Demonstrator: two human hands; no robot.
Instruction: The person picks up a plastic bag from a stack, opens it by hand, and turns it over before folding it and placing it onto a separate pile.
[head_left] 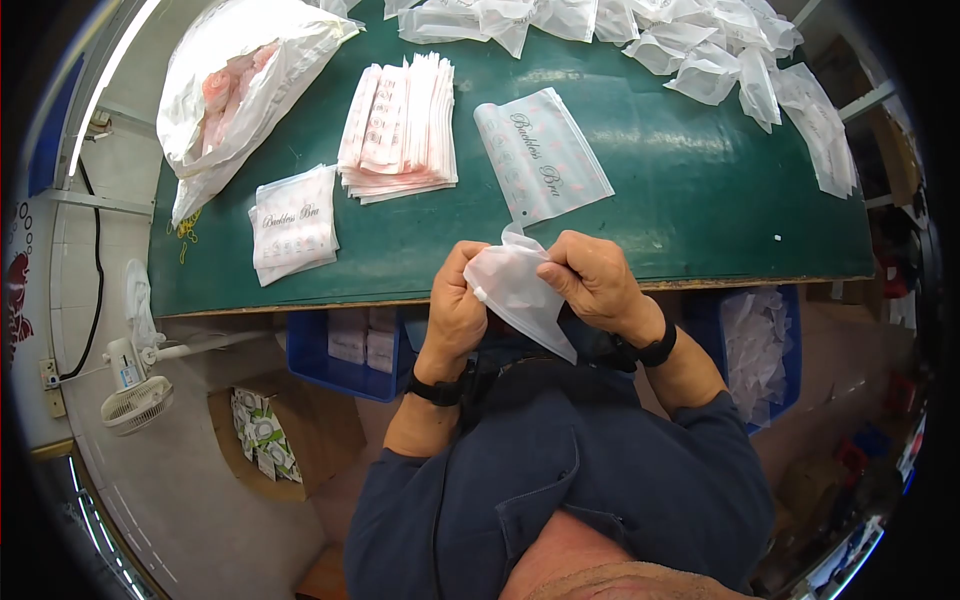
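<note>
Both hands hold one translucent plastic zip bag [518, 285] in front of the table's edge. My left hand [460, 303] is closed on the bag's left side, near a small white slider. My right hand [597, 282] pinches its upper right edge between thumb and fingers. The bag is partly spread, and its contents, if any, cannot be made out. Just beyond the hands, a flat printed bag [545, 158] lies on the green table [400, 240]. To its left stands a thick stack of pinkish printed bags [400, 130], and a smaller printed pile [295, 222] lies nearer the edge.
A white sack [250, 80] with pink rolls stands at the back left. Many translucent bags [700, 60] lie along the back and right. Blue bins [300, 345] sit below the table edge. A fan [135, 400] and a cardboard box [330, 440] are at the lower left.
</note>
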